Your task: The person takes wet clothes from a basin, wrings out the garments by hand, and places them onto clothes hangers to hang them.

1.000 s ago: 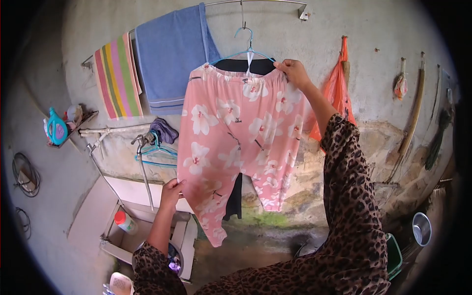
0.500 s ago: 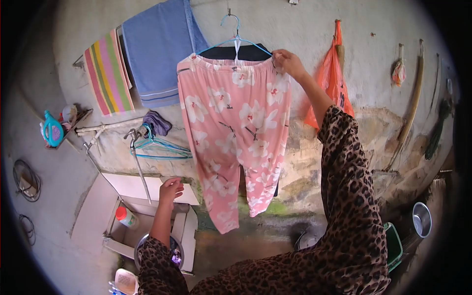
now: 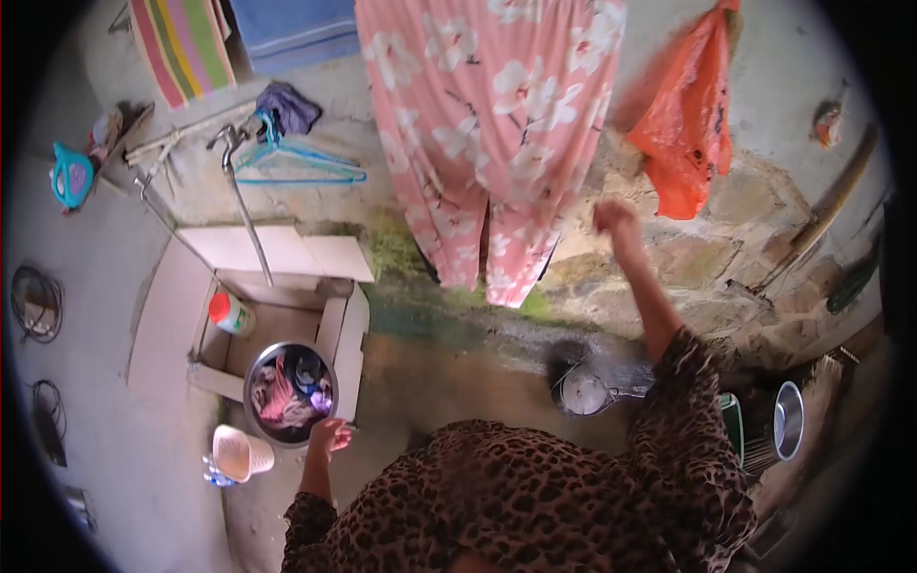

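Has left hand (image 3: 330, 437) half curled at metal basin (image 3: 251, 409), cannot tell if gripping; right hand (image 3: 616, 231), too blurred to judge opening or hold, beside pink floral trousers (image 3: 497, 124) hanging before wall (image 3: 334, 100). Cannot read label on red-capped bottle (image 3: 231, 315).

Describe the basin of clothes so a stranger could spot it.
Find the pale trough beneath the tap. At its near edge, by the left hand, is the round basin. Unlike the pale basket beside it, it's metal, holding clothes.

Well back from the left hand (image 3: 330, 436) and right hand (image 3: 618, 229) end the wide sleeves (image 3: 693, 401) of a loose leopard-print top (image 3: 525, 487) in brown and black.
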`<state>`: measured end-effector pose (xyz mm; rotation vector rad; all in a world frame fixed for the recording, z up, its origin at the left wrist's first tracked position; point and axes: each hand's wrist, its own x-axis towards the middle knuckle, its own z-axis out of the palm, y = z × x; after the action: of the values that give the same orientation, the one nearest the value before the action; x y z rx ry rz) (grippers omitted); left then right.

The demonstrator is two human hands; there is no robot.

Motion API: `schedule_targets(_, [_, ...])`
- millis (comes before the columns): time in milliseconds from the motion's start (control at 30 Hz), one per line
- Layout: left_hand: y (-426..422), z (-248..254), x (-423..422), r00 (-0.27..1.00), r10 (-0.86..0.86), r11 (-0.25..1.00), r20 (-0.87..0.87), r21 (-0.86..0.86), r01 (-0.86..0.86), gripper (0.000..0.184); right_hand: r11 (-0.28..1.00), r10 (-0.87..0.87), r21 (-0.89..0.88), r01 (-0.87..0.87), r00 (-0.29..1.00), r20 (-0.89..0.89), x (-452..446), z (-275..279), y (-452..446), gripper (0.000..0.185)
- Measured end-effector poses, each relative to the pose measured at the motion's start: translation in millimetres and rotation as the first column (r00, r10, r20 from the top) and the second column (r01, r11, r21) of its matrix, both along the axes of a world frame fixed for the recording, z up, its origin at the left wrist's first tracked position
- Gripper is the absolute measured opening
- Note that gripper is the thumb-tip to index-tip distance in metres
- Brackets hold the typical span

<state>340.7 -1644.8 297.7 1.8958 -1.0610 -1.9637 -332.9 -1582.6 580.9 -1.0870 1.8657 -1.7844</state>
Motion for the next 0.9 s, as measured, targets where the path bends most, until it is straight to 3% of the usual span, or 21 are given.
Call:
schedule_targets(33, [21.8, -16.1, 14.6, 0.998, 0.045, 0.998, 0.041, 0.045, -0.047, 0.027, 0.989, 0.053, 0.144, -0.038, 0.994, -0.099, 5.6, -57.4, 13.7, 0.021])
schedule_targets(67, [42.3, -29.7, 24.8, 0.993, 0.088, 0.992, 0.081, 0.086, -0.095, 0.027, 0.869, 0.075, 0.493, -0.033, 0.995, -0.066, 13.0, -111.6, 24.7, 0.022])
schedule_targets(100, [62.2, -41.0, 32.6, 0.991, 0.101, 0.987, 0.083, 0.115, -0.110, 0.027, 0.885, 0.243, 0.386, -0.260, 0.966, 0.092, 10.6, -191.9, 41.6, 0.021])
schedule_targets(133, [82.3, -50.5, 40.3, 0.990, 0.116, 0.981, 0.085, 0.144, -0.128, 0.026, 0.763, 0.199, 0.537, -0.361, 0.920, 0.337, 39.4, -221.1, 56.8, 0.019])
schedule_targets(200, [109.4, -60.8, 46.4, 0.986, 0.148, 0.975, 0.076, 0.157, -0.159, 0.026, 0.489, 0.368, 0.663, -0.567, 0.823, 0.432, 86.3, -267.6, 73.5, 0.016])
schedule_targets(233, [122.8, -66.0, 47.6, 0.985, 0.160, 0.975, 0.066, 0.145, -0.168, 0.025, 0.365, 0.373, 0.723, -0.586, 0.804, 0.463, 116.2, -273.2, 74.8, 0.016])
schedule_targets(300, [147.4, -60.2, 40.2, 0.969, 0.226, 0.953, 0.099, 0.185, -0.241, 0.026, 0.252, 0.397, 0.635, -0.730, 0.677, 0.620, 147.1, -288.8, 72.1, 0.020])
schedule_targets(433, [164.0, -67.7, 26.0, 0.951, 0.292, 0.925, 0.103, 0.222, -0.308, 0.029, 0.114, 0.587, 0.679, -0.726, 0.600, 0.543, 192.5, -306.1, 40.9, 0.025])
schedule_targets(533, [166.0, -62.7, 27.0, 0.935, 0.344, 0.903, 0.087, 0.243, -0.355, 0.030, 0.079, 0.699, 0.719, -0.690, 0.553, 0.454, 212.1, -334.5, 13.0, 0.025])
schedule_targets(633, [170.4, -68.5, 40.4, 0.908, 0.416, 0.880, 0.051, 0.229, -0.416, 0.029, 0.086, 0.744, 0.720, -0.688, 0.525, 0.413, 236.4, -329.2, -8.9, 0.024])
schedule_targets(733, [171.1, -89.4, 66.1, 0.906, 0.419, 0.881, 0.057, 0.217, -0.421, 0.028, 0.072, 0.739, 0.732, -0.678, 0.529, 0.417, 263.5, -332.0, -19.7, 0.023])
schedule_targets(900, [164.4, -113.8, 117.0, 0.902, 0.417, 0.853, 0.109, 0.296, -0.430, 0.026, -0.139, 0.589, 0.736, -0.662, 0.543, 0.599, 313.5, -352.1, -34.6, 0.020])
